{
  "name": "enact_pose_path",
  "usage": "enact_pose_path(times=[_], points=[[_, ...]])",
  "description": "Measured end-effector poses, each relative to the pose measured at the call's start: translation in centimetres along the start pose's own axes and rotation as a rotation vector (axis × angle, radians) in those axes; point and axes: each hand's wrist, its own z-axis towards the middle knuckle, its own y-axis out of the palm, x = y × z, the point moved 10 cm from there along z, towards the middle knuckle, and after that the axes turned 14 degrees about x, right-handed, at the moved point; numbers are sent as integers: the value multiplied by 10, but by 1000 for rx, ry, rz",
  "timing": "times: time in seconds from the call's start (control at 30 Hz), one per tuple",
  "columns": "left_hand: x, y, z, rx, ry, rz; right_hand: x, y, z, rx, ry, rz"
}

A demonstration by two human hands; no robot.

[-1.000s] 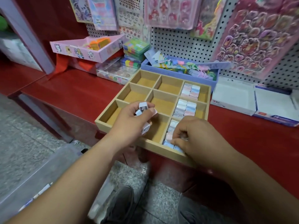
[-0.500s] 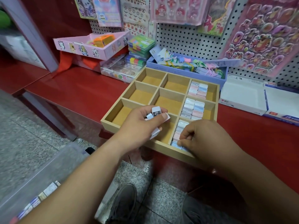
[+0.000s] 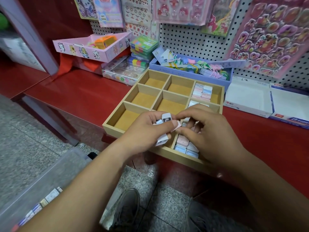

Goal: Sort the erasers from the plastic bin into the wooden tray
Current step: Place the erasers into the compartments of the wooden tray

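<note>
Centre frame, we see erasers [image 3: 166,117] clasped in the grip of the left hand [image 3: 143,133]. The right hand [image 3: 210,133], fingers curled, meets them; whether it pinches one we cannot tell. Next, we judge, one needs seating among the lower-right rows of the wooden tray [image 3: 145,99].

Erasers [image 3: 202,91] in tray [image 3: 222,93] R column

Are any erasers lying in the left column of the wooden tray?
No, all three left-column compartments of the wooden tray show only bare bottoms.
</note>
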Motion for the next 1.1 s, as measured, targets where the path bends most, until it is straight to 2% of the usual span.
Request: enact_pose_path(times=[0.17,0.37,0.47,0.7,1.0,1.1], points=[[-1,4,1,1,-2,11,5,1,0,-39,-10,-85],[-2,-16,9,198,32,15,26,-14,0,-88,156,-161],[-1,-14,7,179,57,77,45,-23,-8,-179,277,-185],[5,-5,7,126,150,229,57,-15,-25,-261,375,-272],[2,-7,12,136,172,216,60,-15,-24,-196,380,-400],[7,-5,11,144,239,257,53,-20,-18,-86,362,-249]])
